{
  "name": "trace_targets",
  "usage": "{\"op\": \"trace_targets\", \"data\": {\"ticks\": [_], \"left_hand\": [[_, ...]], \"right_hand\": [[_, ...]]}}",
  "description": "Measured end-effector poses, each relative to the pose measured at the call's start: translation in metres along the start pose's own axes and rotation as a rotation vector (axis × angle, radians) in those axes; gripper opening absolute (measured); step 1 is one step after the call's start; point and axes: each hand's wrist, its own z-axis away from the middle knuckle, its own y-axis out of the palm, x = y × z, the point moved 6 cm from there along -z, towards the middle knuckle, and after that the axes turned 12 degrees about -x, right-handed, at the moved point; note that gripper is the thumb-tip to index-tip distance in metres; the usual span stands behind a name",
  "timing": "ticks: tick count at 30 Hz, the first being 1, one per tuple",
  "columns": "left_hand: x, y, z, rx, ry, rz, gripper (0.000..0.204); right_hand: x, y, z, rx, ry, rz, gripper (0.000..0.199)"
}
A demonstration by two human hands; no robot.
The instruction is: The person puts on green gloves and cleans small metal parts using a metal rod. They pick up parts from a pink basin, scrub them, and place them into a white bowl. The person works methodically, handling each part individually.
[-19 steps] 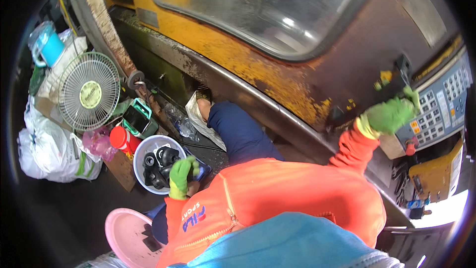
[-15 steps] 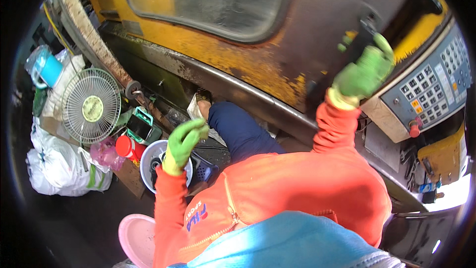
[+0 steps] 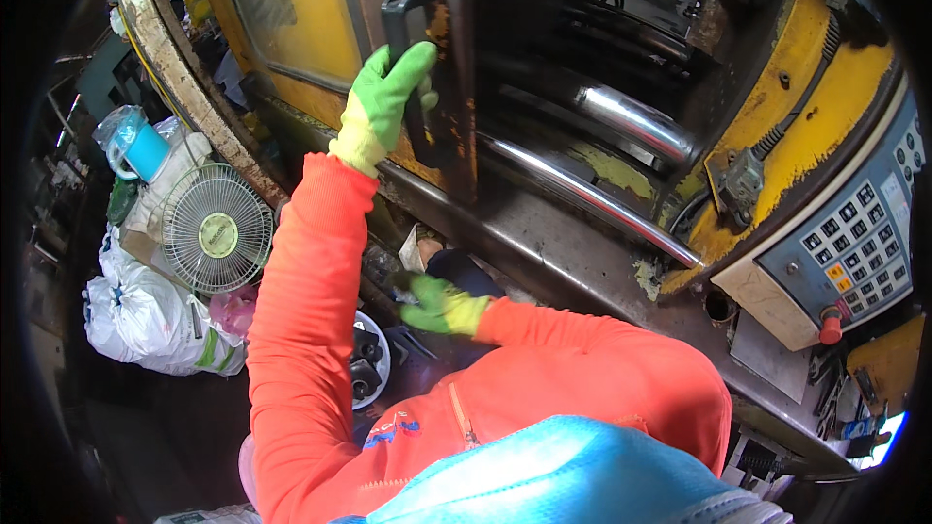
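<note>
The black door handle [image 3: 416,15] is found at twelve o'clock, gripped by the green-gloved left hand [image 3: 383,102], apparently to steady the sliding guard. The right hand [image 3: 439,306] is curled at centre; whether anything is held cannot be told. A grey keypad panel [image 3: 854,243] lies at three o'clock, and a fan [image 3: 216,228] with a round yellow-green label at nine.

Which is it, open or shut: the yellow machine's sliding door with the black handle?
Open. The yellow sliding door stands to the left, a green-gloved hand gripping its black handle, and the chrome bars inside lie exposed.
</note>
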Motion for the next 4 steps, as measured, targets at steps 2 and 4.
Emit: {"op": "trace_targets", "data": {"ticks": [2,4], "left_hand": [[0.021,-0.016,-0.014,-0.091,0.017,-0.043,0.034],[0.037,-0.034,-0.032,-0.184,0.030,-0.056,0.036]], "right_hand": [[-0.024,0.059,-0.001,0.312,0.065,0.011,0.038],[-0.029,0.078,-0.004,0.431,-0.073,-0.136,0.038]]}}
